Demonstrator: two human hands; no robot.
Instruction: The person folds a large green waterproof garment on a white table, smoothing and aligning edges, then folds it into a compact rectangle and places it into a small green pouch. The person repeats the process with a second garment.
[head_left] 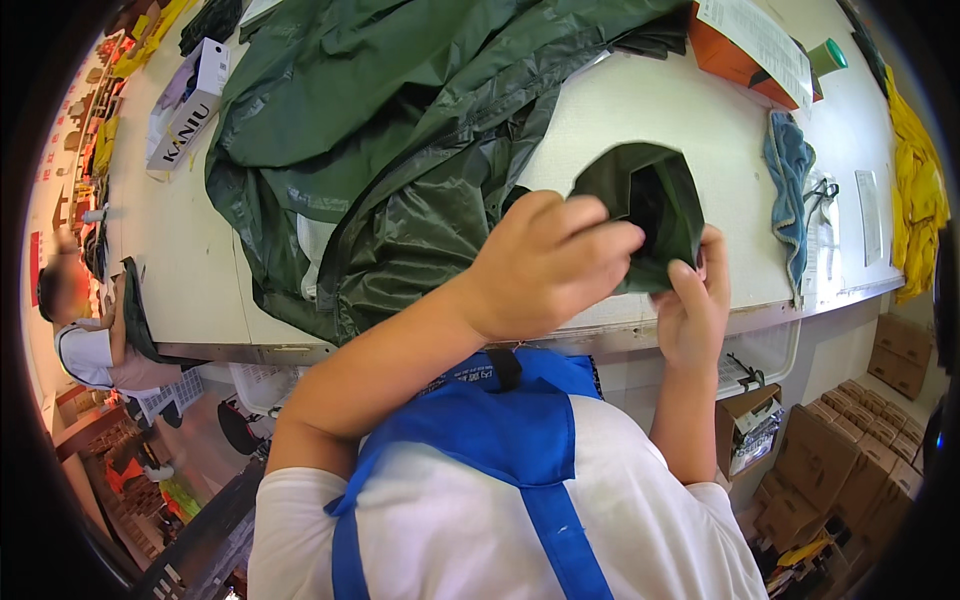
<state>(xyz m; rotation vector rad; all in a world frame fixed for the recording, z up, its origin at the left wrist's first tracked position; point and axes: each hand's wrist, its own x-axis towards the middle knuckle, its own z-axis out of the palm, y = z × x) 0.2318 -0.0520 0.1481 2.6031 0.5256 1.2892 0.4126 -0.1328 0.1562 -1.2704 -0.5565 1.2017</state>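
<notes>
A dark green coated-fabric piece with an open, rounded mouth (645,165) is held up above the table's front edge, between my two hands. My left hand (555,262) has its fingers curled closed at the left side of the mouth. At the lower right of the rim, my right hand (695,295) pinches the fabric between thumb and fingers. A large dark green raincoat-like garment (340,100) lies crumpled on the table, left of and beyond my hands. My left hand hides whether the held piece joins it.
On the white table (170,260) stand a white box (190,110) at far left and an orange box (735,65) at far right. A blue cloth (790,190) hangs toward the front edge. Cartons (825,455) are stacked lower right. Another person (88,345) works at far left.
</notes>
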